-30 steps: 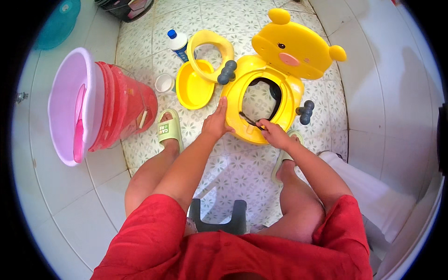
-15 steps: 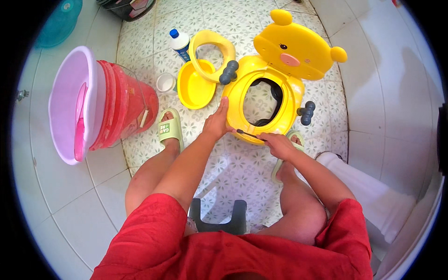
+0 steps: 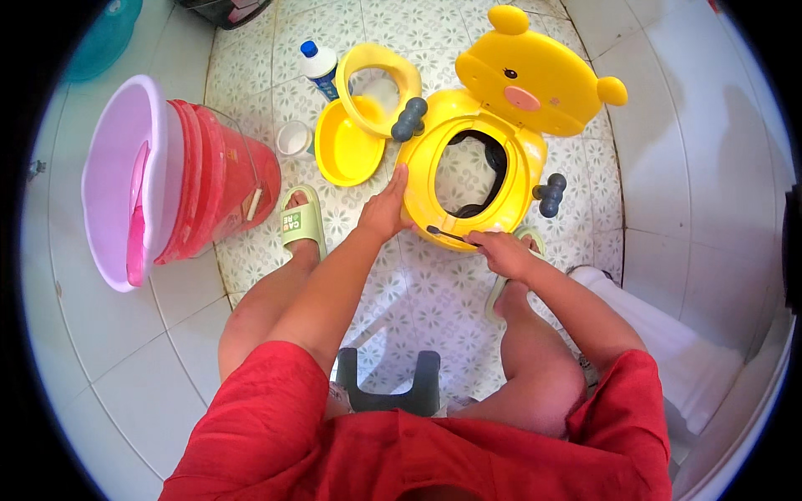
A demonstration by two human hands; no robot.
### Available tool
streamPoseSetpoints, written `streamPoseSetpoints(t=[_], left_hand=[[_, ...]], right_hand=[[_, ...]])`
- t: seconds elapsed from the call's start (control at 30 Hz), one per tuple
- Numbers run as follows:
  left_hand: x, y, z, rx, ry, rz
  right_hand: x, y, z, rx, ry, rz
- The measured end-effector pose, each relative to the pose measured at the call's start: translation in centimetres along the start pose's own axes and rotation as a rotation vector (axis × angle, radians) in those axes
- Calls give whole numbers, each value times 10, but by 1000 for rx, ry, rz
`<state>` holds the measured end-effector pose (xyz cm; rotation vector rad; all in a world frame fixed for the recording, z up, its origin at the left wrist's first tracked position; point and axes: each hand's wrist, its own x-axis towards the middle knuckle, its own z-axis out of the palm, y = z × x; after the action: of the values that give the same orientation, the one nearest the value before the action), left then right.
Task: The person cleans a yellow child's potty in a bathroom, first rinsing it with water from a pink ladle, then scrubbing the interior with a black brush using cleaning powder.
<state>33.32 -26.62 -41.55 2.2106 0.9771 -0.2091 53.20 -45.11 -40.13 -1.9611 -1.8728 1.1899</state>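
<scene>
A yellow child's potty (image 3: pixel 420 194) with its animal-face lid (image 3: pixel 555 83) raised stands on the tiled floor in front of me. My left hand (image 3: pixel 384 212) is at its near left side, thumb and fingers bracing the outer wall. In my right hand (image 3: pixel 503 254), closed fingers grip a dark, slim toothbrush (image 3: pixel 452 235). Its head lies against the near front rim of the potty and points left. The floor shows through the potty's opening. To the left rest a yellow bowl (image 3: pixel 344 157) and a yellow seat ring (image 3: pixel 409 81), which leans over the bowl.
A white cup (image 3: pixel 294 139) and a white bottle with a blue cap (image 3: pixel 320 60) stand beyond the bowl. At left, a red bucket (image 3: pixel 215 188) stands beside a purple basin (image 3: pixel 107 196). A white pipe (image 3: pixel 656 338) runs along the right wall. A dark stool (image 3: pixel 388 402) is beneath me.
The brush head has shifted slightly right along the potty's front rim. My left hand stays at the potty's side. The whole view has moved a little.
</scene>
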Motion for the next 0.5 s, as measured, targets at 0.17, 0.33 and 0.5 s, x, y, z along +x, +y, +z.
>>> streamPoseSetpoints(t=[0.17, 0.33, 0.5], left_hand=[[2, 5, 2, 2, -11, -23], [1, -5, 2, 18, 10, -24], [1, -2, -2, 5, -8, -29]], right_hand=[[41, -26, 1, 145, 137, 37], [19, -17, 8, 95, 38, 17], [-1, -13, 0, 218, 124, -1]])
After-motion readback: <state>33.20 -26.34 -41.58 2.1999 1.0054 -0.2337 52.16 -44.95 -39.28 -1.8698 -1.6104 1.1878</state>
